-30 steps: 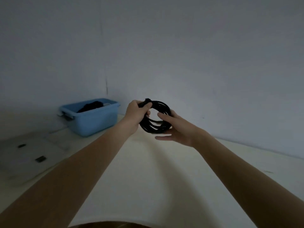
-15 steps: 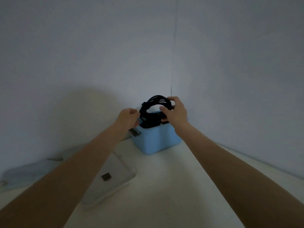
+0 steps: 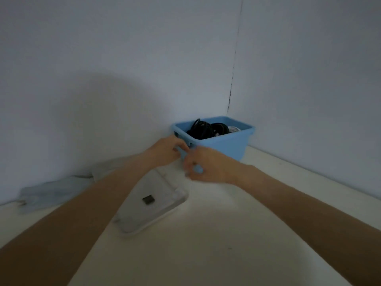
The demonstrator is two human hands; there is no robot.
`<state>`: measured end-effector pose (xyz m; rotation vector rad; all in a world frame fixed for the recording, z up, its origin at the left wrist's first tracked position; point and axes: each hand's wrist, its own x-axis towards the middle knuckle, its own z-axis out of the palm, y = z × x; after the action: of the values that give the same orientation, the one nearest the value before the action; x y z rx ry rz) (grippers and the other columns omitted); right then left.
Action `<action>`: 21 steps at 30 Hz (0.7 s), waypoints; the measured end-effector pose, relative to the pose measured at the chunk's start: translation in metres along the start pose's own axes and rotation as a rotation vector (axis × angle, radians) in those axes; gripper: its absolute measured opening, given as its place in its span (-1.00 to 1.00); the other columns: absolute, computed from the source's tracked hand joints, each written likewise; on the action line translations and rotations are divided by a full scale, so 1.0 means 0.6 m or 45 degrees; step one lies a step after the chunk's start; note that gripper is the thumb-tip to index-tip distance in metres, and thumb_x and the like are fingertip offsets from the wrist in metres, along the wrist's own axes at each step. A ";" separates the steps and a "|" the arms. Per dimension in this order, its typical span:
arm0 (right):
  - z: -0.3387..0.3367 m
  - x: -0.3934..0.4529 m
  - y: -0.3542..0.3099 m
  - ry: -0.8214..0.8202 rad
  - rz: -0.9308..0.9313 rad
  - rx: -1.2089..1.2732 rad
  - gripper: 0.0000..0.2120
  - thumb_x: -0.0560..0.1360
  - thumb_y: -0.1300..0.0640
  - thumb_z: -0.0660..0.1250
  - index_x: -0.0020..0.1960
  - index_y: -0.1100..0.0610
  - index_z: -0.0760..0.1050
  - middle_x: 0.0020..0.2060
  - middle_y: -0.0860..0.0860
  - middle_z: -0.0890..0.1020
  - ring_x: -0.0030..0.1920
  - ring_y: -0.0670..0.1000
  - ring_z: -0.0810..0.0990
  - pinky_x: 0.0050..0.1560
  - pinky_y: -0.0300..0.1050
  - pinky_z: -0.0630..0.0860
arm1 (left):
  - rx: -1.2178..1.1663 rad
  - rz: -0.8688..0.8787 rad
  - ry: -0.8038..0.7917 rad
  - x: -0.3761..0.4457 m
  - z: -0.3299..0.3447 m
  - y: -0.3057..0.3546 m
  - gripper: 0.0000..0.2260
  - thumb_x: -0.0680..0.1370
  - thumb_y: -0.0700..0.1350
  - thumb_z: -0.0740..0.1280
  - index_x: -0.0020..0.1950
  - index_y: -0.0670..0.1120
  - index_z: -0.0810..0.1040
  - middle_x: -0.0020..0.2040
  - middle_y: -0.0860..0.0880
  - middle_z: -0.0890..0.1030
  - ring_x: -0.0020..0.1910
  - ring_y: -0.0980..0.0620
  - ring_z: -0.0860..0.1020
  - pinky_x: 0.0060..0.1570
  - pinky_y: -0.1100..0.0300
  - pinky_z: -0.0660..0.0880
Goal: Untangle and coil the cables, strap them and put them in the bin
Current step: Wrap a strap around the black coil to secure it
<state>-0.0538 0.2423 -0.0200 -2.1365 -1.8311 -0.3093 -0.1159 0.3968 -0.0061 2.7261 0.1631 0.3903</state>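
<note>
A light blue bin point(image 3: 231, 144) stands in the corner where the two walls meet. Inside it lie black coiled cables point(image 3: 203, 129), with something white point(image 3: 234, 129) beside them. My left hand point(image 3: 166, 150) is just in front of the bin's near left corner, fingers loosely curled, holding nothing. My right hand point(image 3: 206, 167) hovers a little nearer to me and lower, blurred by motion, also with nothing in it. Both hands are outside the bin, below its rim.
A clear plastic lid point(image 3: 165, 205) with a small dark latch point(image 3: 148, 199) lies flat on the cream table point(image 3: 216, 244), under my left forearm. A greyish crumpled sheet point(image 3: 51, 193) lies along the left wall. Walls close off the back and right.
The black coil that both hands held above the bin now lies inside it. Both hands have let go and drawn back and down, in front of the bin.
</note>
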 end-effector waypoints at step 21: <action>-0.181 0.007 -0.012 0.768 0.657 0.604 -0.76 0.50 0.15 0.36 -0.04 0.18 0.29 -0.16 0.08 0.42 -0.14 0.06 0.44 -0.12 -0.09 0.53 | -0.360 -0.064 1.178 -0.065 -0.155 0.088 -0.75 0.59 -0.27 0.10 0.18 -0.22 0.50 0.18 -0.19 0.51 0.16 -0.10 0.47 0.16 0.23 0.33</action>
<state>-0.0561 0.2072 0.0830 -1.8198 -0.8766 -0.3085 -0.1773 0.3747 0.0873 2.0656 0.3772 1.4968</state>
